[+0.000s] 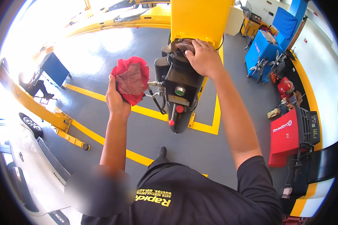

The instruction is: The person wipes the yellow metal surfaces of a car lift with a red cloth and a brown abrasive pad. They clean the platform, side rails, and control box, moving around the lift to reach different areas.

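My left hand is closed around a bunched red cloth with a brownish, stained middle, held up left of the black power unit. That unit is fixed to a yellow lift post. On its front are a green button, a red knob and a lever with a red ball end. My right hand presses a dark brownish rag against the unit's top, fingers together; their tips are partly hidden. Hoses and metal fittings stick out from the unit's left side.
A white car stands at the lower left, near a yellow lift arm. Someone sits by a blue cabinet at far left. To the right are a blue cart and a red machine. Yellow lines mark the grey floor.
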Available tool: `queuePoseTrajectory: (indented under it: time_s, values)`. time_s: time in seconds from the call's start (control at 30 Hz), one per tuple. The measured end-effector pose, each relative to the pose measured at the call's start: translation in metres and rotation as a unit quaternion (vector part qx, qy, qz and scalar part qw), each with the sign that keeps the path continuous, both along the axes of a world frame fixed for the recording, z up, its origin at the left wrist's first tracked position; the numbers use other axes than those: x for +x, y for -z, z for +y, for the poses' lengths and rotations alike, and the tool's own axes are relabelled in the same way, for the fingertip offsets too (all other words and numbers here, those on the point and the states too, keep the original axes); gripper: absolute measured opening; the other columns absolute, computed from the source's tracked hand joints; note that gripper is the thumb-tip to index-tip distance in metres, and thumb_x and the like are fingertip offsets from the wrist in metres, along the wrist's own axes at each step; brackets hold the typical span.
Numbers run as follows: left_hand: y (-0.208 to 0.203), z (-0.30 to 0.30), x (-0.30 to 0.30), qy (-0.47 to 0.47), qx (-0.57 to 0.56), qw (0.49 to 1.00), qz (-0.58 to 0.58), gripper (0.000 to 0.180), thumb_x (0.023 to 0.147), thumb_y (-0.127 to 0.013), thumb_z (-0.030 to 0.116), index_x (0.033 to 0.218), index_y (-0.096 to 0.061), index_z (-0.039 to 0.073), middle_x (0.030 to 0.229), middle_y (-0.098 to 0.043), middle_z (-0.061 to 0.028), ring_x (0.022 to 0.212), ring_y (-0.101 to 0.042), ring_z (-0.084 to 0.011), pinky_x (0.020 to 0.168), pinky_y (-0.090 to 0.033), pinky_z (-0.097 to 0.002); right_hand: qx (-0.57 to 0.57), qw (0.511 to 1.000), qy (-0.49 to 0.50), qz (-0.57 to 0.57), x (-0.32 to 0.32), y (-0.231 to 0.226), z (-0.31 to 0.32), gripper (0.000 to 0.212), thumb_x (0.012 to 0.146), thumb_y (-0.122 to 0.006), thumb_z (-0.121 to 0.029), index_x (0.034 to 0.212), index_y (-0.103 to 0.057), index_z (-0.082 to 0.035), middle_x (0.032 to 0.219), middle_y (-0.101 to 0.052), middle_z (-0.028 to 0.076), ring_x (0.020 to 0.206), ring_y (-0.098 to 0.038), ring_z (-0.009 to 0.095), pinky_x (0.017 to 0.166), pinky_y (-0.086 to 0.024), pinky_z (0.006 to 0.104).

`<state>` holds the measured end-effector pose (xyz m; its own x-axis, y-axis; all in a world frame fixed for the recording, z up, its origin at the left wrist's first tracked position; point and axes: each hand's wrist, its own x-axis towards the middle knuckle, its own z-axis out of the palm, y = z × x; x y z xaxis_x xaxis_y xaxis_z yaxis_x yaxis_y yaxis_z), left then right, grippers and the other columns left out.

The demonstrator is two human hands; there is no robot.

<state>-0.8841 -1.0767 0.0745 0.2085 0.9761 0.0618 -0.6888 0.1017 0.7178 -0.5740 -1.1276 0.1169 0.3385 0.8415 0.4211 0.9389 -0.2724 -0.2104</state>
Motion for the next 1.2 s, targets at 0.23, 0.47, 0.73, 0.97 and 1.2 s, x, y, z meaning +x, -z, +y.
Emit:
queuePoseTrajectory:
  time_s: [0.23, 0.47, 0.73, 0.97, 1.2]
  values:
    - [0.0, 0.061, 0.036, 0.12, 0.03, 0.988, -0.09, 0.045, 0.114, -0.048, 0.031, 0.143, -0.056, -0.003, 0.141, -0.066, -0.0152, 0.132, -0.064, -0.0274, 0.113, -0.05, -0.0457, -0.116, 0.992, -0.055, -0.017, 0.003, -0.02, 0.049, 0.064, 0.109, -0.043, -0.049, 0.163, -0.048, -0.016, 0.172, -0.041, 0.009, 0.161, -0.033, 0.028, 0.133, -0.023, 0.0457]
    - [0.002, 0.109, 0.094, 0.181, 0.508, 0.778, 0.321, 0.061, 0.116, -0.038, 0.043, 0.159, -0.049, 0.0, 0.162, -0.051, -0.0228, 0.154, -0.042, -0.0333, 0.129, -0.03, -0.0429, -0.013, 0.985, -0.166, -0.032, -0.061, -0.018, -0.037, 0.051, 0.105, -0.057, -0.026, 0.153, -0.06, -0.009, 0.162, -0.054, 0.01, 0.155, -0.043, 0.031, 0.131, -0.025, 0.0475]
    - [0.009, 0.153, 0.125, 0.148, 0.554, 0.697, 0.43, 0.048, 0.109, -0.053, 0.029, 0.146, -0.062, 0.0, 0.156, -0.058, -0.0178, 0.148, -0.046, -0.038, 0.126, -0.032, -0.0464, 0.053, 0.985, -0.059, 0.152, -0.011, -0.016, -0.013, 0.045, 0.103, -0.061, -0.018, 0.145, -0.065, -0.001, 0.155, -0.06, 0.017, 0.148, -0.051, 0.033, 0.125, -0.034, 0.0434]
    - [0.002, 0.174, 0.133, 0.188, 0.524, 0.728, 0.401, 0.041, 0.106, -0.057, 0.025, 0.136, -0.068, 0.0, 0.143, -0.065, -0.0187, 0.132, -0.059, -0.0384, 0.114, -0.045, -0.0426, 0.251, 0.829, -0.033, 0.499, 0.01, 0.006, -0.003, 0.042, 0.109, -0.059, -0.023, 0.143, -0.065, 0.001, 0.135, -0.071, 0.011, 0.124, -0.065, 0.019, 0.111, -0.045, 0.0324]
    - [0.033, 0.218, 0.118, 0.264, 0.343, 0.718, 0.545, 0.035, 0.106, -0.057, 0.03, 0.114, -0.071, -0.001, 0.08, -0.07, -0.0153, 0.079, -0.068, -0.0293, 0.078, -0.055, -0.0432, 0.193, 0.912, 0.142, 0.332, 0.051, 0.002, -0.055, 0.054, 0.107, -0.057, -0.045, 0.102, -0.078, 0.004, 0.1, -0.079, 0.014, 0.099, -0.073, 0.018, 0.093, -0.052, 0.0373]
